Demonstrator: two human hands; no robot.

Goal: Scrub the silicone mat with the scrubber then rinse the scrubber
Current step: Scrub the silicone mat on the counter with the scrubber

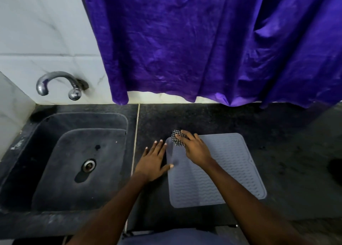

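Head view: right hand (196, 150) grips scrubber (177, 141) on silicone mat (227, 172) corner, left hand (153, 163) spread flat beside.

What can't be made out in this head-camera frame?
Head view:
- Checkered scrubber: largely covered by the right hand, full shape unclear.
- Silicone mat: far-left corner hidden under that hand and scrubber.
- Dark object at the right edge: cut off by the frame, unidentifiable.
- Wall behind purple curtain: hidden.

Grey wavy-ribbed mat (231, 163) flat on surface (203, 118); checkered scrubber (177, 138) on far-left corner, gripped by right hand (196, 150).
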